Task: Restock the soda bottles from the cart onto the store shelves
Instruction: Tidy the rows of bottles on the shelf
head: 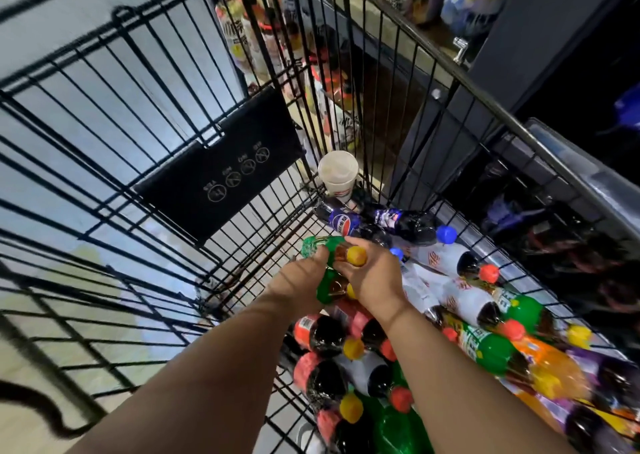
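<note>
1. The green plastic soda bottle with a yellow cap (323, 245) sits atop the pile of bottles in the black wire cart (221, 173), its long axis running crosswise, base to the left and cap to the right
2. The right hand (374, 280) is closed round its neck just beside the cap, so this hand carries it
3. The left hand (298, 280) lies against the bottle's body from the lower left; I cannot tell whether its fingers grip or only touch
4. A second green bottle (327, 289) lies directly beneath both hands
5. The store shelves (381, 17) stand beyond the cart's right side, so the lift likely goes up and rightward, cap leading
</note>
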Demonstrator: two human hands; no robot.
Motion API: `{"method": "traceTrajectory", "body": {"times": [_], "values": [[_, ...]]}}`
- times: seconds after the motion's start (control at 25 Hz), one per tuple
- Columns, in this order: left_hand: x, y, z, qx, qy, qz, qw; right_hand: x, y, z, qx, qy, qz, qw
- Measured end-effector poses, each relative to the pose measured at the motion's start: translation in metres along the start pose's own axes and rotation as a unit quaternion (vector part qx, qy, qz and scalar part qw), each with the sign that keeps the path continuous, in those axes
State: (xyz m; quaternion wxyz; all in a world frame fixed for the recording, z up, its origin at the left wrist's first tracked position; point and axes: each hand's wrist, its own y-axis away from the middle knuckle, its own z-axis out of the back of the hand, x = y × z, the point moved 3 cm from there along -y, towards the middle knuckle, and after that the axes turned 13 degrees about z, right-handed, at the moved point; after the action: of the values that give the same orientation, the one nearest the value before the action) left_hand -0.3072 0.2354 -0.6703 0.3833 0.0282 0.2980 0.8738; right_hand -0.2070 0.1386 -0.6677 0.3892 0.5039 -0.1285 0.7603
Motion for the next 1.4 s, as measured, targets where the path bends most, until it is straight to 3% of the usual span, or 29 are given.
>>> {"method": "traceTrajectory", "body": {"times": [0.32, 0.48, 0.76, 0.96, 1.2, 1.28, 1.4], "values": [[-0.014, 0.034, 0.055, 0.037, 0.109, -0.058, 0.992, 0.048, 0.036, 0.077, -0.078, -0.126, 0.038, 0.988], [-0.026, 0.073, 0.104, -0.034, 0.203, -0.077, 0.975, 0.094, 0.073, 0.159, -0.138, -0.201, 0.100, 0.965], [-0.087, 0.180, 0.182, -0.010, 0.419, -0.152, 0.895, 0.178, 0.180, 0.287, -0.303, -0.261, 0.198, 0.895], [-0.176, 0.278, 0.229, 0.106, 0.533, -0.237, 0.806, 0.238, 0.277, 0.357, -0.340, -0.258, 0.222, 0.877], [-0.274, 0.384, 0.244, 0.239, 0.590, -0.301, 0.711, 0.274, 0.388, 0.421, -0.408, -0.208, 0.244, 0.855], [-0.298, 0.420, 0.241, 0.262, 0.592, -0.307, 0.697, 0.279, 0.422, 0.436, -0.427, -0.199, 0.235, 0.850], [-0.324, 0.470, 0.229, 0.227, 0.555, -0.353, 0.718, 0.286, 0.467, 0.452, -0.446, -0.198, 0.213, 0.846]]}}
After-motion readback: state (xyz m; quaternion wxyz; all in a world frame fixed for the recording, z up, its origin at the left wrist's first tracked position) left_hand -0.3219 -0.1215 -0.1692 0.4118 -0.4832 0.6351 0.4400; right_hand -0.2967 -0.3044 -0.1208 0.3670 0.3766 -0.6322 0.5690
